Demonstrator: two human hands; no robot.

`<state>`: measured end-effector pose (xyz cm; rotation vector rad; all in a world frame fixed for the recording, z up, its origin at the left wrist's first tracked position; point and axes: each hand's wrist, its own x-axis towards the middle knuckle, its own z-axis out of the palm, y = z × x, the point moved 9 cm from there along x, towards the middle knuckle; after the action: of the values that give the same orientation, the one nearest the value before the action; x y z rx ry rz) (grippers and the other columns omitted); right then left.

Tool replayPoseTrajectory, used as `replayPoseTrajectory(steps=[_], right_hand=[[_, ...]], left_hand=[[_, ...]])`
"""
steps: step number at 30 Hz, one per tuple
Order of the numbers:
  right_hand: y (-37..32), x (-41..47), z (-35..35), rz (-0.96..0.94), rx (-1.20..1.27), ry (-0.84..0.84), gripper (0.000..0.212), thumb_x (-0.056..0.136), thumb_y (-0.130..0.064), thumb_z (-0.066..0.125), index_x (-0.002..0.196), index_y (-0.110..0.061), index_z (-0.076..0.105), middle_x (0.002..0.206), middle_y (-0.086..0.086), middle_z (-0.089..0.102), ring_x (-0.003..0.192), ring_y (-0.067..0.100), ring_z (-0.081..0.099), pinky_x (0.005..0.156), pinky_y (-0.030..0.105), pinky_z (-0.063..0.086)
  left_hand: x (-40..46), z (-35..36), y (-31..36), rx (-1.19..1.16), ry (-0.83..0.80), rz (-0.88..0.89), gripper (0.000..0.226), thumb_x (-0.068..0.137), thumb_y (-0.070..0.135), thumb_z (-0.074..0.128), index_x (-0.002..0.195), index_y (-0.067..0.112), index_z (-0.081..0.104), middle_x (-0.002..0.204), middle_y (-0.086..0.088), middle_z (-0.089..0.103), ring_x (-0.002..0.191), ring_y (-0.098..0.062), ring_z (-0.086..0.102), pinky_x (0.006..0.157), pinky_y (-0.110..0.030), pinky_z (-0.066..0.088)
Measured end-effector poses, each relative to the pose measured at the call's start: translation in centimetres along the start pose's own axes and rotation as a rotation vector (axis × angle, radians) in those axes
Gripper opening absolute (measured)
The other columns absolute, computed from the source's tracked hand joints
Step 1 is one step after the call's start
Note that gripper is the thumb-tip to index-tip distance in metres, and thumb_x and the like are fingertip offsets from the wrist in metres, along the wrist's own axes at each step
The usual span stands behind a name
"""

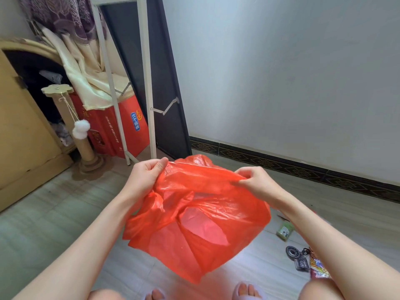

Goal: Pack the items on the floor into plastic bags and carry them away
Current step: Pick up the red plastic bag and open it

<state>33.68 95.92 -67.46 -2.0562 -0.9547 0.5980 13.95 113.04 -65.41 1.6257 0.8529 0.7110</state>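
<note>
Head view, looking down over both forearms. Red plastic bag held up in the air above the tiled floor, crumpled, its lower part hanging toward the knees. Left hand pinches the bag's upper edge at the left, thumb and fingers closed on the film. Right hand pinches the upper edge at the right the same way; the two hands are apart with the edge stretched between them.

The bag blocks the floor straight ahead. On the floor at right, partly behind the right forearm: a small green packet, a dark round thing with a keyring, a colourful snack packet.

Beyond: red carton under a cream cloth, white metal frame, cardboard scratching post with a white pompom, yellow cabinet at far left, grey wall with dark patterned skirting.
</note>
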Motion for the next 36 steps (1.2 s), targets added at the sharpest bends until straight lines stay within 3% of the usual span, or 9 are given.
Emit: replayPoseTrajectory(steps=[3, 9, 14, 17, 21, 23, 29, 32, 36], right_hand=[[1.1, 0.0, -1.7, 0.061, 0.0, 0.099, 0.014, 0.079, -0.012, 0.064, 0.077, -0.024, 0.071, 0.075, 0.003, 0.069, 0.072, 0.016, 0.061, 0.067, 0.027, 0.048], [0.9, -0.3, -0.9, 0.05, 0.395, -0.005, 0.024, 0.089, -0.003, 0.054, 0.082, -0.018, 0.071, 0.062, -0.006, 0.067, 0.05, 0.0, 0.058, 0.05, 0.012, 0.047], [-1.5, -0.3, -0.3, -0.106, 0.237, -0.023, 0.025, 0.088, -0.002, 0.051, 0.079, -0.019, 0.068, 0.068, -0.004, 0.064, 0.053, -0.007, 0.054, 0.057, 0.009, 0.044], [-2.6, -0.3, 0.3, -0.148, 0.229, -0.031, 0.021, 0.087, -0.008, 0.057, 0.076, -0.022, 0.067, 0.07, -0.005, 0.065, 0.058, -0.004, 0.057, 0.064, 0.016, 0.046], [-2.9, -0.2, 0.6, -0.139, 0.211, 0.0, 0.009, 0.081, -0.021, 0.066, 0.073, -0.025, 0.067, 0.075, -0.003, 0.068, 0.071, 0.007, 0.06, 0.076, 0.032, 0.05], [-2.5, 0.0, 0.7, -0.124, 0.173, 0.025, 0.003, 0.078, -0.026, 0.07, 0.077, -0.026, 0.067, 0.077, -0.002, 0.069, 0.073, 0.008, 0.06, 0.078, 0.034, 0.049], [-4.1, -0.5, -1.7, -0.268, -0.008, 0.346, 0.048, 0.075, -0.035, 0.073, 0.116, -0.016, 0.056, 0.109, 0.0, 0.054, 0.105, 0.017, 0.052, 0.089, 0.024, 0.04], [-6.8, -2.1, -0.5, -0.427, -0.161, 0.338, 0.076, 0.066, -0.064, 0.059, 0.126, -0.019, 0.05, 0.126, -0.001, 0.047, 0.119, 0.017, 0.042, 0.102, 0.027, 0.031], [-8.2, -2.9, 2.4, -0.466, -0.318, 0.246, 0.106, 0.058, -0.076, 0.051, 0.145, -0.021, 0.023, 0.151, 0.001, 0.02, 0.14, 0.018, 0.015, 0.115, 0.037, 0.019]], left_hand=[[0.1, -0.6, -1.0, -0.032, 0.008, -0.044, 0.027, 0.089, 0.029, 0.057, 0.072, 0.012, 0.069, 0.059, -0.002, 0.066, 0.054, -0.009, 0.057, 0.052, -0.02, 0.045], [0.4, -1.3, -1.8, 0.625, 0.031, 0.066, 0.006, 0.084, 0.032, 0.062, 0.079, 0.03, 0.066, 0.085, 0.0, 0.069, 0.086, -0.019, 0.061, 0.08, -0.033, 0.047], [-1.4, 4.2, 1.1, 0.472, -0.244, 0.191, 0.03, 0.082, 0.033, 0.064, 0.112, 0.032, 0.058, 0.095, 0.009, 0.067, 0.085, -0.007, 0.063, 0.078, -0.022, 0.047], [-2.5, 6.8, 1.0, 0.247, -0.416, 0.104, 0.027, 0.082, 0.028, 0.067, 0.108, 0.028, 0.063, 0.096, -0.001, 0.071, 0.087, -0.014, 0.066, 0.079, -0.027, 0.05], [-3.0, 8.4, 0.9, 0.31, -0.531, 0.113, 0.018, 0.078, 0.024, 0.071, 0.095, 0.019, 0.068, 0.087, -0.008, 0.07, 0.076, -0.014, 0.065, 0.074, -0.031, 0.052], [-2.9, 8.6, 1.1, 0.286, -0.494, 0.108, 0.008, 0.082, 0.02, 0.066, 0.085, 0.013, 0.069, 0.079, -0.01, 0.069, 0.068, -0.011, 0.062, 0.065, -0.027, 0.05], [-0.2, 3.9, -0.3, 0.275, -0.009, -0.038, 0.032, 0.089, 0.026, 0.055, 0.065, 0.009, 0.066, 0.06, -0.005, 0.061, 0.055, -0.015, 0.053, 0.061, -0.028, 0.042], [0.5, 1.4, -1.0, 0.142, 0.146, -0.107, 0.036, 0.089, 0.029, 0.056, 0.062, 0.007, 0.064, 0.059, -0.007, 0.06, 0.059, -0.019, 0.052, 0.062, -0.03, 0.04], [0.2, 0.0, -0.2, -0.047, 0.203, -0.091, 0.032, 0.088, 0.027, 0.058, 0.064, 0.006, 0.064, 0.059, -0.007, 0.062, 0.053, -0.016, 0.055, 0.051, -0.024, 0.042]])
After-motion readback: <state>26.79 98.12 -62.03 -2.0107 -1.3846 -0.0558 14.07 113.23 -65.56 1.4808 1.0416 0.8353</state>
